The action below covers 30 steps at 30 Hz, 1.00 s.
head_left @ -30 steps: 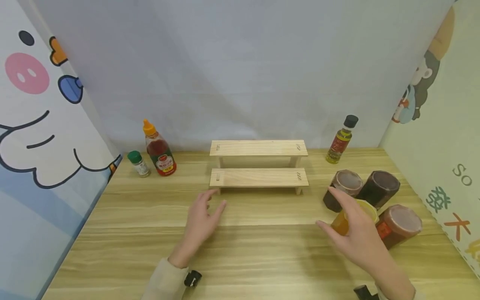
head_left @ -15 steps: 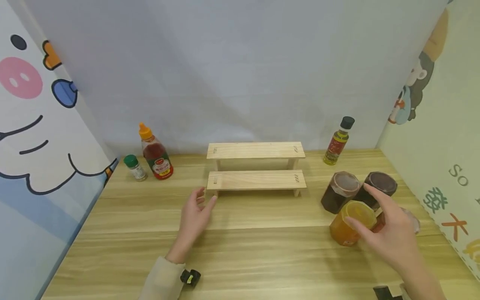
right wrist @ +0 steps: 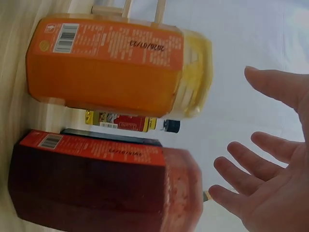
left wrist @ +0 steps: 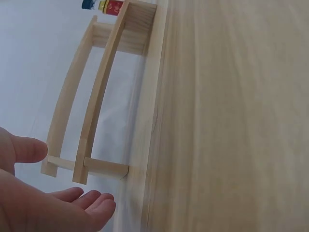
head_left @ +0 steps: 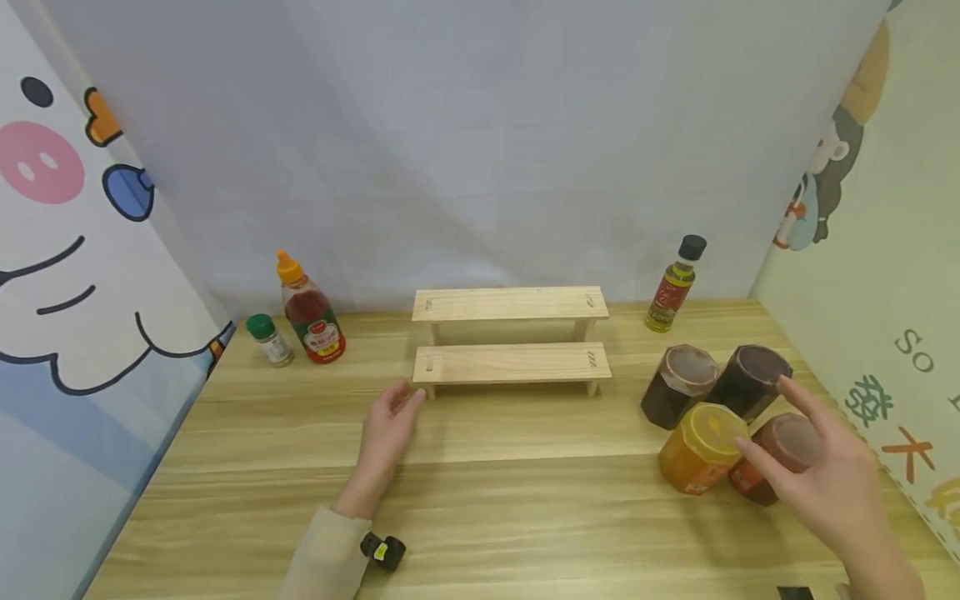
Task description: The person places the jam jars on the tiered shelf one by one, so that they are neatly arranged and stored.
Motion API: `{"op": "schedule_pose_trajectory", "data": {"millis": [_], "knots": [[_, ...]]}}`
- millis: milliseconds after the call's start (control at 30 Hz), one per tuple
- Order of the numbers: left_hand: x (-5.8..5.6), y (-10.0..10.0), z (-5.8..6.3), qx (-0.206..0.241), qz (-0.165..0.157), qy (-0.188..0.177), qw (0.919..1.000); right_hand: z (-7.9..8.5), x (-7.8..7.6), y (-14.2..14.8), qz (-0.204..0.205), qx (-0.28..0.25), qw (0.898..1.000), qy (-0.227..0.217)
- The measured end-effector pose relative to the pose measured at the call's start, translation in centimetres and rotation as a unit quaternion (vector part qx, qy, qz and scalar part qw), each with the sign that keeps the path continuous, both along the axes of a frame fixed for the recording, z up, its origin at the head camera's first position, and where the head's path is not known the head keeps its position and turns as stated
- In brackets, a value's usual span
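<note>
My left hand (head_left: 384, 433) is beside the left front corner of a two-tier wooden shelf (head_left: 512, 364). In the left wrist view its thumb and relaxed fingers hold nothing, and whether they touch the shelf I cannot tell. Over on the right, my right hand (head_left: 836, 479) spreads thumb and fingers near a dark red jar (head_left: 787, 446). An amber jar (head_left: 701, 450) stands just left of that one. The right wrist view shows the amber jar (right wrist: 106, 63) and the dark red jar (right wrist: 91, 183) upright, with a gap between them and the fingertips (right wrist: 224, 193).
Two darker jars (head_left: 678, 387) (head_left: 752, 383) stand behind the amber one. An oil bottle (head_left: 671, 287) with a black cap is at the back right. A red sauce bottle (head_left: 315, 321) and a green-capped shaker (head_left: 268, 340) are at the back left. Walls bound the wooden table (head_left: 510, 517).
My right hand has moved right, from over the amber jar to beside the dark red one, uncovering the amber jar. My left hand has shifted slightly left. The jars stay in place.
</note>
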<state>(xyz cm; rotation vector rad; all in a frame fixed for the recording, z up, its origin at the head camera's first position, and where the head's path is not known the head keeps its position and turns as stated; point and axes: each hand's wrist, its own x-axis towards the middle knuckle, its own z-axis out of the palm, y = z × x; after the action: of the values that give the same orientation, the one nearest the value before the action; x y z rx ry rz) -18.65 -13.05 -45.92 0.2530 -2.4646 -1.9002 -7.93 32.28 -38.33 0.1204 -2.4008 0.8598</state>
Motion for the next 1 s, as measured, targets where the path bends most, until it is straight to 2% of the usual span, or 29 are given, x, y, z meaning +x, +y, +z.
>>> {"op": "schedule_pose_trajectory", "data": {"millis": [200,333,533,1000], "knots": [[-0.6,0.1,-0.4,0.045,0.004,-0.014,0.9989,-0.5,0.4,1.0,-0.026,-0.033,0.999,-0.031],[-1.0,0.1,-0.7,0.085,0.013,-0.026,0.9960,-0.7,0.5,1.5,-0.029,-0.048,0.997,-0.046],[-1.4,0.2,-0.7,0.134,0.000,-0.029,0.9905,-1.1,0.8,2.4,-0.028,-0.067,0.995,-0.062],[-1.9,0.0,-0.9,0.154,-0.014,-0.040,0.9871,-2.4,1.6,4.5,-0.054,-0.076,0.990,-0.103]]}}
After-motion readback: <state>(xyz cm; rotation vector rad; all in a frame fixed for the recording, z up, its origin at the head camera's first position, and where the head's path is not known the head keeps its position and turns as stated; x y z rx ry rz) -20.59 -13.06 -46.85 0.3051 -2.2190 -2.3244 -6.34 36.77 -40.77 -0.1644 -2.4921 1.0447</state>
